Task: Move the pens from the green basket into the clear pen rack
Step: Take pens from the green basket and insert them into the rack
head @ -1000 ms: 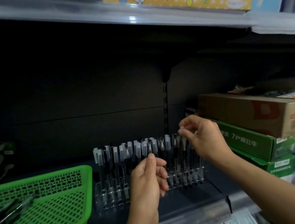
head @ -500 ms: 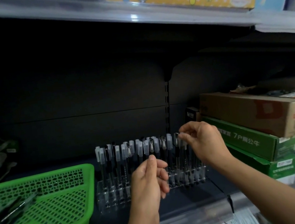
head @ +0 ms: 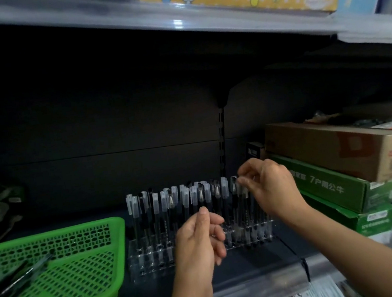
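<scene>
A single head-worn wide-angle camera is looking forward and slightly downward, at close range, into a dark shelf (head: 253,262) bay. It is taking in the green basket (head: 52,234) at lower left, stacked boxes (head: 338,153) at right, and the upper shelf (head: 99,17) overhead.

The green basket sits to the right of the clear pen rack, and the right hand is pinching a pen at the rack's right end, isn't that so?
Not quite: the head view shows the green basket to the left of the clear pen rack, not the right. The right hand does pinch a pen at the rack's right end.
</scene>
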